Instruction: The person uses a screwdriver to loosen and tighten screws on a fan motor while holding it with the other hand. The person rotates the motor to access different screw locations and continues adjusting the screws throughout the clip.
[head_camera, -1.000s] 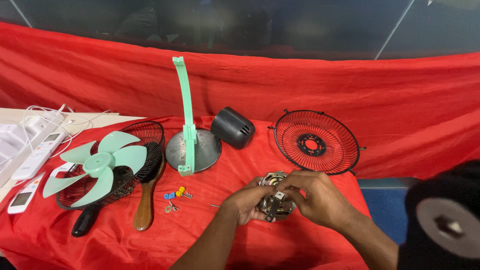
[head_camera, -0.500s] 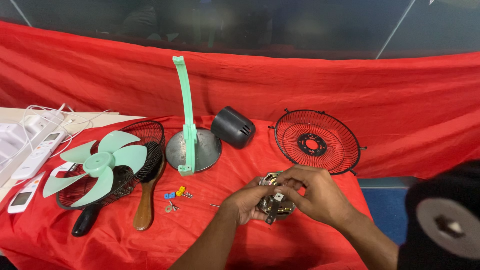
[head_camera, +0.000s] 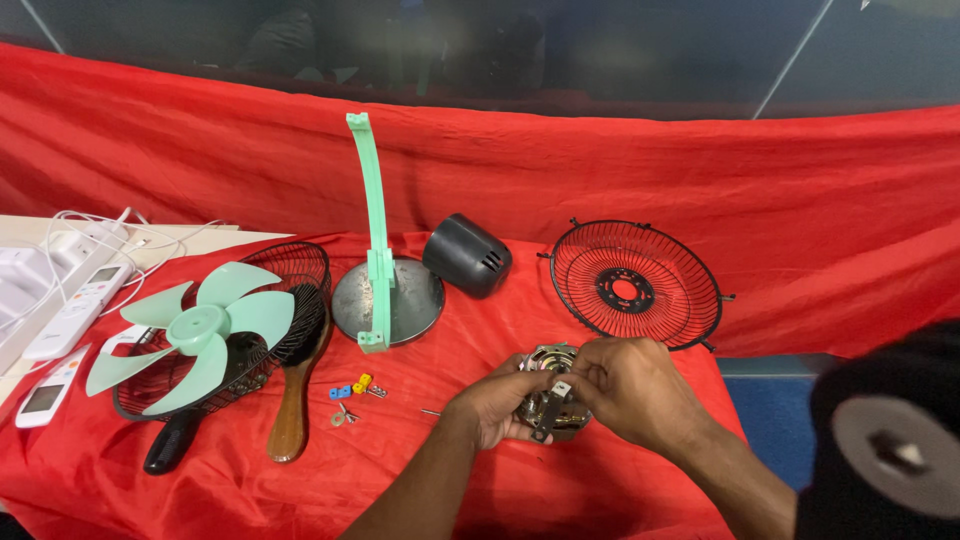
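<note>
At the far left edge, two white remote controls lie by a white power strip with cables, partly off the red cloth that covers the table and hangs behind it. Next comes a mint-green fan blade resting on a black wire guard, with a wooden-handled brush leaning against the guard's right side and a black handle poking out below it. A few small loose parts (blue, yellow and metal bits) sit on the cloth just right of the brush. Behind them a round dark base carries an upright mint-green stand, and a black motor cover lies tipped on its side just beside the base.

Near the front, right of centre, the left hand cups the metal fan motor from below and the left, fingers curled around it. The right hand closes on the motor from the right, its fingertips pinching at a small part on top. The motor is held just above the cloth, between both hands. Behind them a second black wire guard with a red centre ring leans against the hanging cloth. A dark blurred object fills the lower right corner.
</note>
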